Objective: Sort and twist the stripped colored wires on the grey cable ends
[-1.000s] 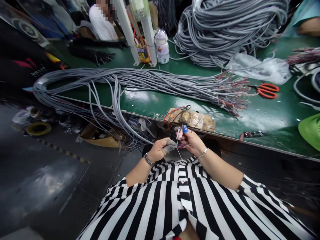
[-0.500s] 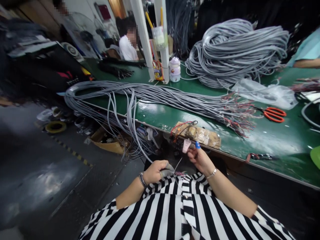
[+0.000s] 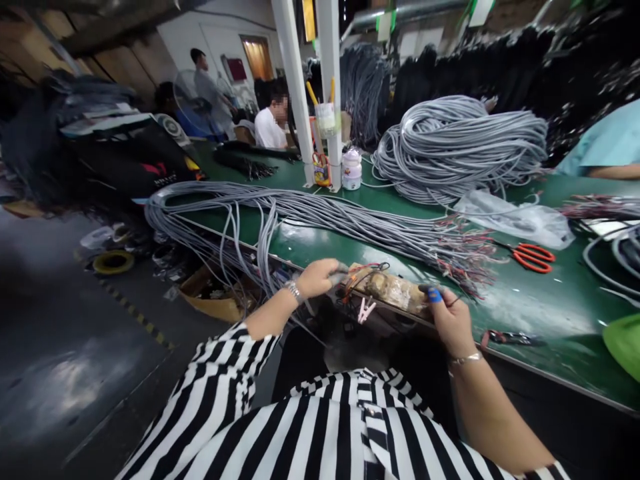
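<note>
A wooden board (image 3: 397, 293) wrapped with clear tape lies along the front edge of the green table, with red and black wires at its left end. My left hand (image 3: 323, 277), grey coverings on its fingertips, is closed beside that end; what it pinches, if anything, is hidden. At the board's right end, my right hand (image 3: 453, 317) grips with its fingers bent and blue tape round one finger. A pink clothespin (image 3: 365, 311) hangs below the board's front edge, between the hands.
A long bundle of grey cables (image 3: 320, 213) with stripped ends crosses the table (image 3: 540, 300). Orange-handled scissors (image 3: 534, 258), black pliers (image 3: 513, 338) and a plastic bag (image 3: 520, 217) lie to the right. Behind stand a big cable coil (image 3: 460, 147) and white posts (image 3: 330, 80). Other people are nearby.
My left hand has let go of the grey cable and moved up to the board's left end. The right hand has left the clothespin and moved right. The view has tilted up.
</note>
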Available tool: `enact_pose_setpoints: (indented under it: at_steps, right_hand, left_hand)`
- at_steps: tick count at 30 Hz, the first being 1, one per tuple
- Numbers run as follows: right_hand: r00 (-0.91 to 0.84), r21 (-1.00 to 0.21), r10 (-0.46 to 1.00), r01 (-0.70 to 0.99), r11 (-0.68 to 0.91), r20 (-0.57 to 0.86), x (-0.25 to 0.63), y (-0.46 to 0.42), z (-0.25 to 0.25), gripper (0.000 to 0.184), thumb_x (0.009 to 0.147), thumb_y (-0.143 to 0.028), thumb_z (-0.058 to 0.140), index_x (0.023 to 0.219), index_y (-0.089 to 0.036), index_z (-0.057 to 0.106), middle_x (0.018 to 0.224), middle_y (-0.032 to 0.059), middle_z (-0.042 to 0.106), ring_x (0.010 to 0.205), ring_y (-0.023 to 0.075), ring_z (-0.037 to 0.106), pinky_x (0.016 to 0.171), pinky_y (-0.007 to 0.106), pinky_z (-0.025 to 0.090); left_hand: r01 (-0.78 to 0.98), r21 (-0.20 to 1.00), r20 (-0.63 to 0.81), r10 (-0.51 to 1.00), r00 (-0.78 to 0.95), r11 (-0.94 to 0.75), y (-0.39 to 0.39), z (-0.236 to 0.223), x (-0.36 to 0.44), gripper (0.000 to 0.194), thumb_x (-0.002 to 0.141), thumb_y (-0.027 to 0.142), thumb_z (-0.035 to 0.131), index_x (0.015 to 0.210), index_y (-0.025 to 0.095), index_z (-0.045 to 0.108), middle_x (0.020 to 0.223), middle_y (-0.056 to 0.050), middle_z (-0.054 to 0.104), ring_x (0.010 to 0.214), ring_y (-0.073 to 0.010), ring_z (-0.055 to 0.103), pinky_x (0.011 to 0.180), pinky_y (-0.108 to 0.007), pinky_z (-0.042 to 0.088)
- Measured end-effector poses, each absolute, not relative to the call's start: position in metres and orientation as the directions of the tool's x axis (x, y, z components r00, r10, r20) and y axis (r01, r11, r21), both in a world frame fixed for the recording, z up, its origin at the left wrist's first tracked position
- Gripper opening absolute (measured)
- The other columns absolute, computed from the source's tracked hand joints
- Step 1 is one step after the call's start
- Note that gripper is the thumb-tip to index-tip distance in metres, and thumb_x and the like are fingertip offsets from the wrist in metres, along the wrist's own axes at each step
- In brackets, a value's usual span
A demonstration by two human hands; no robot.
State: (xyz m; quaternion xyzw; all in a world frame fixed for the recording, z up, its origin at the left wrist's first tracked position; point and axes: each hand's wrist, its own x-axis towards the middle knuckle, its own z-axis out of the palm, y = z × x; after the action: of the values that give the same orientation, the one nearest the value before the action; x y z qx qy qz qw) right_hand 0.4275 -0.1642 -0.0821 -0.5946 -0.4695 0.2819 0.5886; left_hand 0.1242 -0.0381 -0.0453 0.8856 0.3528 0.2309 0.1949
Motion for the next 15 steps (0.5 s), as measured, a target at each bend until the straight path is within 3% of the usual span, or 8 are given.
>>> enact_pose_setpoints:
  at_steps: [3,6,10,15]
  right_hand:
    - [0.383,-0.99,0.914,0.09,0.106,0.133,0.435,-0.157,-0.09,0.036,0.079,-0.052,0.064,0.087,-0.017,0.073,0.06,0.0003,0.056,0.047,0.0097,0.039,0.042,0.022,0.031]
    - [0.387,-0.994,0.918,-0.032,0.107,0.087,0.436,-0.157,-0.092,0.036,0.077,-0.051,0.066,0.085,-0.017,0.072,0.057,-0.0015,0.053,0.044,0.0071,0.032,0.04,0.021,0.024]
    - [0.367,-0.992,0.926,-0.052,0.119,0.092,0.434,-0.159,-0.084,0.03,0.075,-0.046,0.069,0.082,-0.017,0.071,0.056,-0.0022,0.05,0.046,0.0082,0.033,0.041,0.021,0.026]
    - [0.358,-0.986,0.924,-0.052,0.16,0.131,0.432,-0.158,-0.078,0.023,0.075,-0.042,0.068,0.079,-0.019,0.071,0.059,-0.0006,0.054,0.053,0.0118,0.042,0.045,0.023,0.033]
  left_hand:
    - [0.589,0.328,0.222,0.667,0.711,-0.738,0.011,-0.035,0.17,0.028,0.086,0.024,0.053,0.109,0.017,0.067,0.114,-0.007,0.07,0.107,-0.0208,0.063,0.097,-0.034,0.047]
    - [0.556,0.221,0.138,0.59,0.795,-0.801,0.042,-0.034,0.21,0.033,0.087,0.021,0.05,0.116,0.018,0.064,0.121,-0.007,0.067,0.111,-0.0201,0.061,0.099,-0.032,0.045]
    - [0.478,0.098,0.053,0.484,0.873,-0.873,0.052,-0.035,0.254,0.036,0.083,0.023,0.054,0.118,0.021,0.062,0.12,-0.006,0.067,0.11,-0.021,0.06,0.098,-0.032,0.043]
    - [0.5,-0.042,0.002,0.5,0.866,-0.865,0.048,-0.03,0.284,0.036,0.08,0.03,0.06,0.112,0.017,0.063,0.105,-0.011,0.068,0.101,-0.027,0.061,0.091,-0.038,0.044]
